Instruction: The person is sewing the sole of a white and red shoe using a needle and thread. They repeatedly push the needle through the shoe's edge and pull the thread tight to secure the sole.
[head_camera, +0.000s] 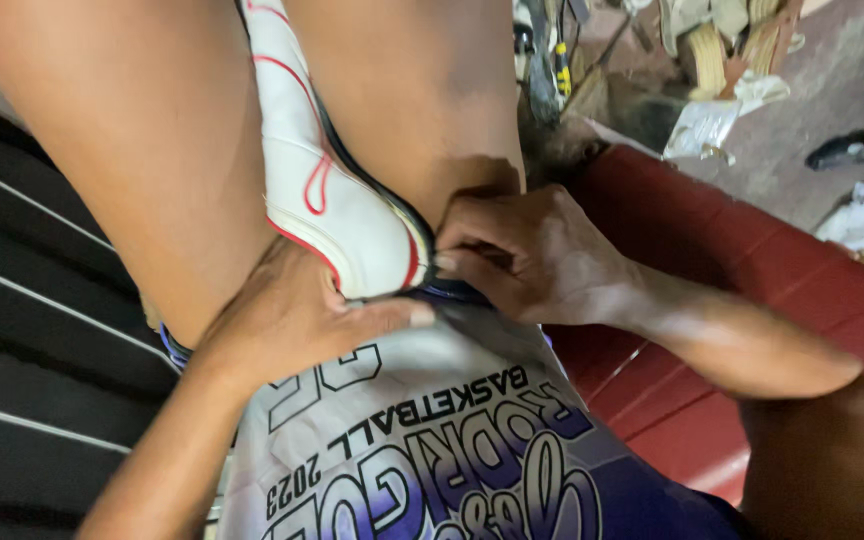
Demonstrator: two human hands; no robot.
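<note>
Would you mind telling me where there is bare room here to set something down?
Bare patches: the red padded seat beyond the right hand, and the black ribbed surface left of the left hand. Crowded: both hands meet at the white, red-trimmed shoe; floor clutter far right.

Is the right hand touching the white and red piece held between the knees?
Touching. The head view shows the right hand pinching the dark edge of the white and red piece, fingertips pressed against it.

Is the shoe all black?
No, the shoe is mostly white with thin red lines and a dark edge, held between the left hand and right hand.
</note>
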